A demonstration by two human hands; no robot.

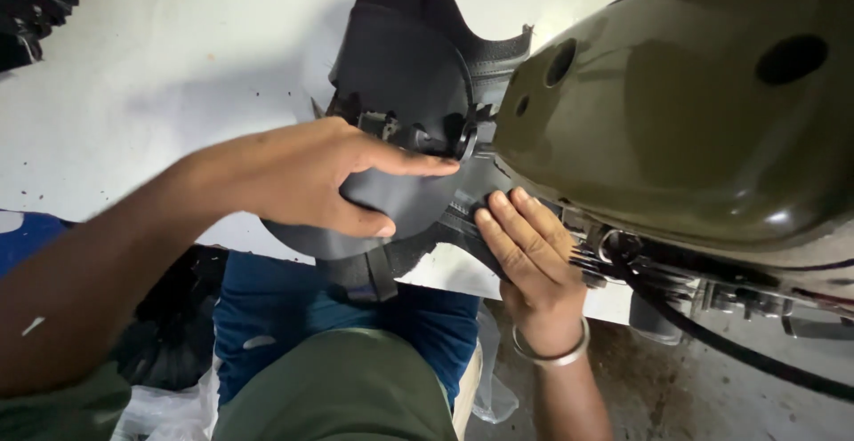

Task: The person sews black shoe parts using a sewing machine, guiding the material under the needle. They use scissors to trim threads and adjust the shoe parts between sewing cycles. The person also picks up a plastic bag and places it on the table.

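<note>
The black bag piece (405, 103) lies in the centre of the frame on the white table (160, 94), its long axis running from lower centre up toward the top edge. The left hand (311, 174) pinches its lower flap, fingers closed, pointing right at the olive sewing machine (694, 112). The right hand (529, 254), lower right, presses flat fingertips on the fabric beside the machine's needle area, gripping nothing.

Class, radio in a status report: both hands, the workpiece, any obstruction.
Left hand pinching black shaped piece. Right hand pressing it flat beside green sewing machine. Machine head hides the needle.
</note>
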